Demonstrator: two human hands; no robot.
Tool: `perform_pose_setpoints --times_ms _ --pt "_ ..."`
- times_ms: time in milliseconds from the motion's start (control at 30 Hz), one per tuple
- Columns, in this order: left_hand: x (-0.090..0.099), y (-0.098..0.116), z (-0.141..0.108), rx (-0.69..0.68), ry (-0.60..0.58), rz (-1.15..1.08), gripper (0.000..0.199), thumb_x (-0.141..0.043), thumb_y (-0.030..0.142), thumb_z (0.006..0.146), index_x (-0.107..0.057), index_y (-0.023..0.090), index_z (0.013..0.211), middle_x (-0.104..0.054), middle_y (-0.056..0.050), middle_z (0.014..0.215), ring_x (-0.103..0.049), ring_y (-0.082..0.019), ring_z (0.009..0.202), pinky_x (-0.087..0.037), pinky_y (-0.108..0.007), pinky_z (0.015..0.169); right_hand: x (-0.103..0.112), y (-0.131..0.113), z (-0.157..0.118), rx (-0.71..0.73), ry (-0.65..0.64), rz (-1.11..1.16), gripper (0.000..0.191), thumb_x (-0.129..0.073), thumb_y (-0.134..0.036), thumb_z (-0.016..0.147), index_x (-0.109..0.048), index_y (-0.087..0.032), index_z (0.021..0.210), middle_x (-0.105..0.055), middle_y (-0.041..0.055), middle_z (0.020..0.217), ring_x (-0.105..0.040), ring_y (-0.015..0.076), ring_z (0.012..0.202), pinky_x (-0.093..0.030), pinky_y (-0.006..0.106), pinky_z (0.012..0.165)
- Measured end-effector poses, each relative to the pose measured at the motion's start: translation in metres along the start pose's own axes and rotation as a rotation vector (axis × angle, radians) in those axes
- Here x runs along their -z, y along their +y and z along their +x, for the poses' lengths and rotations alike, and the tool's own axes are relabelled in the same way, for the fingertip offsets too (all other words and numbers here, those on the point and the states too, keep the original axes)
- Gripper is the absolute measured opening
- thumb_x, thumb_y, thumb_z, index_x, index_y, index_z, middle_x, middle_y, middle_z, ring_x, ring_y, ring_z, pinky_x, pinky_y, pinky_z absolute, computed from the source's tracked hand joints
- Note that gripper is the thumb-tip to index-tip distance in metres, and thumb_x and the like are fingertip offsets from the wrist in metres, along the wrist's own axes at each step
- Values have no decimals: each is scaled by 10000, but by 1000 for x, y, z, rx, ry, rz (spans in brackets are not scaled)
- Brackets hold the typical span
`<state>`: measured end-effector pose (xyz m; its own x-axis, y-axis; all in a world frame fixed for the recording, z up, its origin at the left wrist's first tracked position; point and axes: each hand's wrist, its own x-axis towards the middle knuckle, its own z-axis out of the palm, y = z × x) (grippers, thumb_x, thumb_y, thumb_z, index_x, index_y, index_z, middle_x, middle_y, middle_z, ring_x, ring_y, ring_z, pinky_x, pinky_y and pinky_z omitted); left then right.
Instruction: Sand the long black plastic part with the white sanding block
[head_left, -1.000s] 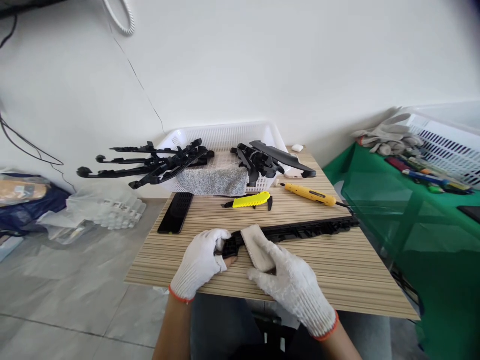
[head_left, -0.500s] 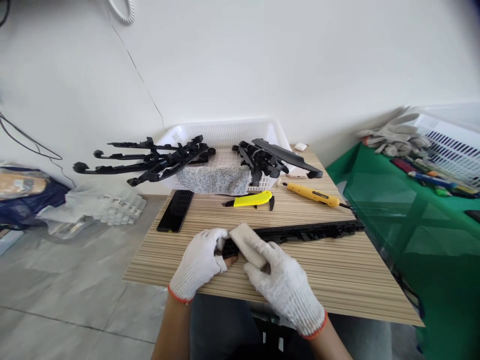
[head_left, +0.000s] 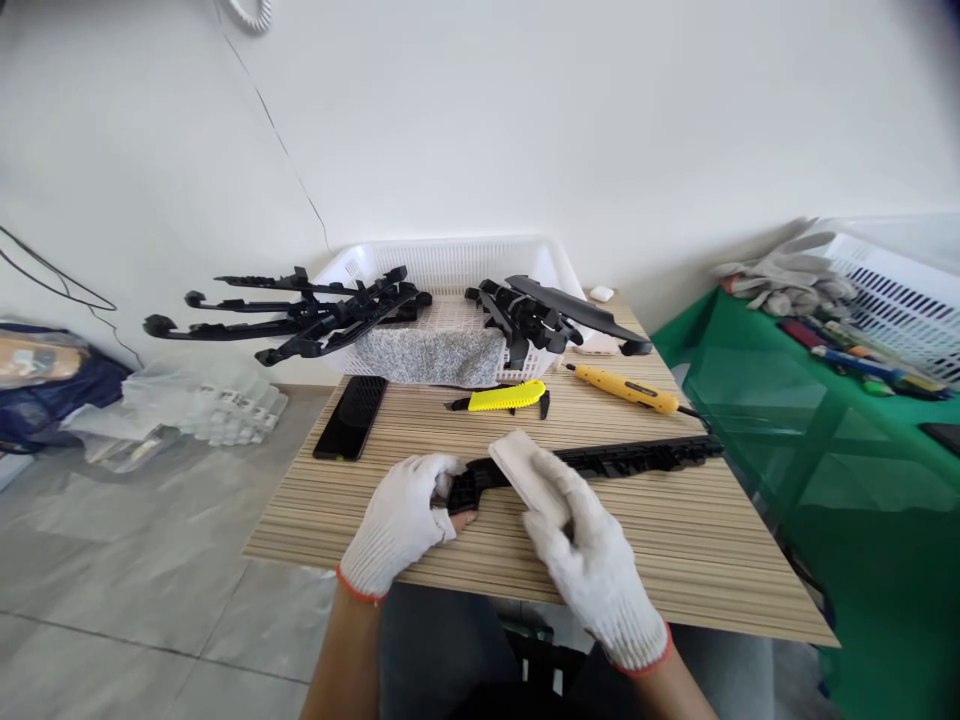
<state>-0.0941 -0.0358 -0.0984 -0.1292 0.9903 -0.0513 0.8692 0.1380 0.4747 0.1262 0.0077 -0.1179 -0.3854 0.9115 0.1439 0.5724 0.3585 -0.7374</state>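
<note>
A long black plastic part (head_left: 637, 460) lies across the wooden table, its wider end toward the left. My left hand (head_left: 409, 515), in a white knitted glove with a bare thumb tip, grips that left end. In my right hand (head_left: 585, 535), also gloved, is a flat off-white block (head_left: 525, 475), held between fingers and thumb. The block slants over the black part, near its left third; whether it touches the surface I cannot tell. Beyond the part lie a yellow utility knife (head_left: 506, 396) and a yellow electric screwdriver (head_left: 626, 389).
A white basket (head_left: 450, 255) at the back holds black plastic parts (head_left: 322, 315) that stick out over its sides, with a grey cloth (head_left: 435, 357) on its front rim. A black phone (head_left: 351, 418) lies on the left. Gloves (head_left: 787, 275) and pens rest on a green-covered table (head_left: 757, 340).
My right hand has slid the off-white block to the right along the black part, uncovering more of its left end. My left hand keeps its grip in about the same place.
</note>
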Motion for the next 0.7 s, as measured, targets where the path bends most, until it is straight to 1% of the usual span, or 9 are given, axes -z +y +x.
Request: perform_pose_setpoints --times_ms 33,67,200,300,400,500,567,633,700 --pt "0 0 0 -1 -4 -3 416 -792 347 689 -638 212 1051 -667 -15 908 -618 -216 886 -459 -344 826 1 2 -1 34 5 62 563 -456 -402 911 -439 -242 1451 -609 87 1319 -623 258 1151 -529 372 909" --pt "0 1 0 -2 -5 -4 414 -789 352 693 -638 210 1051 -668 -18 910 -618 -217 889 -458 -345 829 2 3 -2 56 -14 89 576 -448 -394 912 -418 -228 1462 -590 91 1359 -610 259 1180 -523 382 938" --pt "1 4 1 13 11 7 371 -766 370 703 -639 214 1016 -679 -20 910 -625 -220 886 -463 -349 835 1 2 -5 63 -148 -42 602 -518 -332 841 -462 -263 1436 -618 82 1324 -659 273 1075 -542 424 905" --pt "0 5 1 33 12 14 384 -753 340 693 -641 213 1037 -706 -47 987 -645 -243 935 -474 -365 865 -2 -6 -4 148 -203 -75 644 -554 -300 805 -462 -289 1442 -617 71 1314 -663 260 1047 -540 416 912" --pt "-1 3 0 26 5 7 442 -724 255 679 -632 218 1110 -714 -62 1099 -648 -260 1025 -468 -374 925 -6 -17 -2 220 -268 -74 650 -579 -271 775 -498 -311 1419 -645 60 1230 -679 238 949 -556 384 853" --pt "-2 -1 -2 -2 -5 -40 475 -707 261 699 -619 230 1164 -703 -53 1170 -637 -253 1085 -453 -372 975 -10 -26 0 228 -317 -47 681 -591 -240 751 -505 -342 1420 -659 42 1126 -679 222 893 -559 361 813" --pt "-1 -1 -2 -3 -10 -51 477 -705 281 707 -619 237 1175 -702 -46 1174 -637 -251 1084 -455 -374 979 -12 -28 1 211 -322 -19 702 -584 -224 749 -491 -355 1433 -656 30 1089 -674 208 873 -558 348 799" --pt "0 1 -2 10 -17 -28 495 -710 250 681 -625 241 1169 -706 -44 1162 -638 -256 1077 -457 -377 975 -11 -26 2 201 -314 1 700 -579 -218 750 -496 -352 1432 -652 27 1075 -668 197 855 -557 332 779" --pt "-1 3 -2 24 -24 4 529 -724 215 645 -627 236 1164 -706 -51 1150 -637 -265 1068 -459 -378 965 -7 -21 3 183 -311 19 683 -578 -203 739 -532 -349 1405 -655 25 1081 -666 196 873 -555 324 792"
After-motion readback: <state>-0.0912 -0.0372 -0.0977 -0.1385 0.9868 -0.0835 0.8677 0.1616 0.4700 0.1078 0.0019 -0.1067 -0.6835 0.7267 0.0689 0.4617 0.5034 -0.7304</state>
